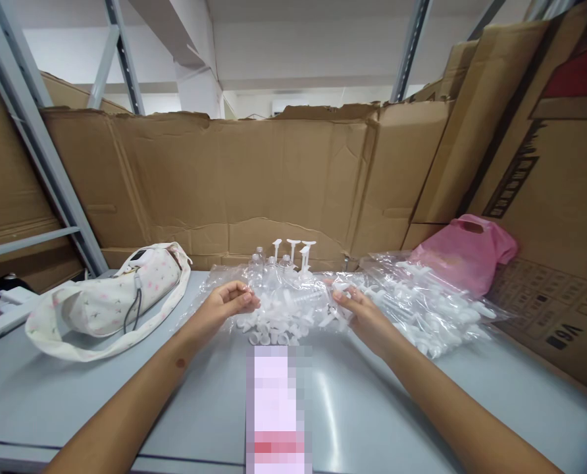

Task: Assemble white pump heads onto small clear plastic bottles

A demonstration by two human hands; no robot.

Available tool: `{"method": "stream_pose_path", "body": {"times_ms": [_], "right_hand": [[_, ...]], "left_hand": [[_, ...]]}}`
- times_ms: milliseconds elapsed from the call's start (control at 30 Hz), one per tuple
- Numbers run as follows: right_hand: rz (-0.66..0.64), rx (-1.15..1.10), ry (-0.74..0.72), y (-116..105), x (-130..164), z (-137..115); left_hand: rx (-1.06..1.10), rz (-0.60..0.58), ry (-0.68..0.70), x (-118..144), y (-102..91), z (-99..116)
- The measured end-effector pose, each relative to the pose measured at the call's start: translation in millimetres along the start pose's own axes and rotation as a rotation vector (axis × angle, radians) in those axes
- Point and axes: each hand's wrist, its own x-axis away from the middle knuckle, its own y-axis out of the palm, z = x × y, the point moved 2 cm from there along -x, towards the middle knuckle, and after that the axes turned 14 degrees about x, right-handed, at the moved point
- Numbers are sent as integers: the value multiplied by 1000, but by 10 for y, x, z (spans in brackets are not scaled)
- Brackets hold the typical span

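My left hand (230, 300) is closed, thumb against curled fingers, at the left side of a pile of small white plastic caps (274, 324). Whatever it may pinch is too small to make out. To the right of the pile, my right hand (358, 305) is closed on a white plastic pump head (341, 288), partly covered by the fingers. Behind the caps, clear plastic bottles (256, 266) stand upright. Beside them rise several white pump dispensers (304, 258). Clear plastic bag film (214, 276) lies around and behind the caps.
A clear bag of white pump parts (426, 313) lies at the right, with a pink plastic bag (464, 253) behind it. On the left rests a white floral shoulder bag (110, 299). Cardboard (254, 171) walls the back of the grey table (189, 408). A blurred-out object (274, 401) is in front.
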Motion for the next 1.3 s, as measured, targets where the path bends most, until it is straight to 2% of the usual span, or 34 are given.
{"method": "stream_pose_path", "body": {"times_ms": [133,300,367,433,533,700,900,967,1133,1300], "right_hand": [[-28,-20,-8,5,-9,16],[-37,-22,-26,-26,-36,46],[-14,-34,-35,-45,-40,48],[4,-38,-36,-56,-39,50],[-12,-47,-41,-50,-31,54],[69,-105,41,-42,-25,103],[67,-48,67,-16,-16,100],[74,-38,66,-18,-14,85],[8,28,9,-28,-13,38],[40,71,-20,-84,-27,-3]], "left_hand": [[95,-9,59,5,-3,12],[217,-159,-6,24,9,57],[229,-182,-29,20,7,60],[172,-145,-68,11,-9,39],[-50,-119,-138,5,-32,-15],[-345,-335,-233,48,11,-45],[-355,-452,-256,99,102,-19],[-373,-435,-252,102,122,-30],[-448,-267,-156,70,119,-33],[-454,-179,61,47,42,69]]}}
